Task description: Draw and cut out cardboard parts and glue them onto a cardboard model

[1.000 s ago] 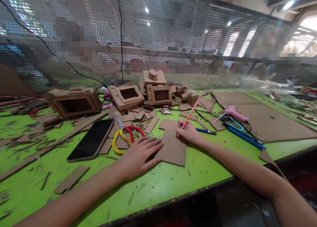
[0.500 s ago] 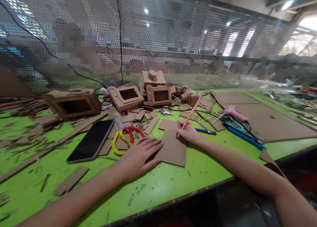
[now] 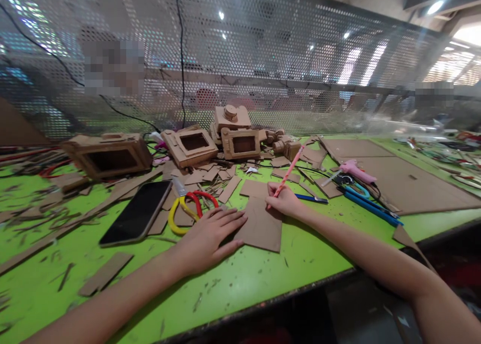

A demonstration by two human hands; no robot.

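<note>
Here's the right hand [image 3: 283, 200], closed snugly around a pink pencil [image 3: 289, 174], the pencil slanting up and away, its lower end down at the upper right part of a small cardboard piece [image 3: 261, 226]. That piece lies flat on the green table [image 3: 240, 289], right between the two hands. And the left hand [image 3: 214, 236], palm down, spread wide with nothing gripped, has its fingertips at the piece's left edge. Just beyond those knuckles, the scissors [image 3: 183, 203], one handle yellow, one red; whether the fingers touch them, I can't tell. Over to the left, a dark-screened phone [image 3: 136, 211] lies flat. Past the right hand there's a blue tool [image 3: 311, 199], and farther right a pink glue gun [image 3: 356, 171] beside a big cardboard sheet [image 3: 424, 181]. At the back, cardboard cameras [image 3: 232, 118] sit in a cluster, one stacked on top, with scraps [image 3: 230, 190] strewn in front, and behind it all rises a perforated screen [image 3: 255, 43].
</note>
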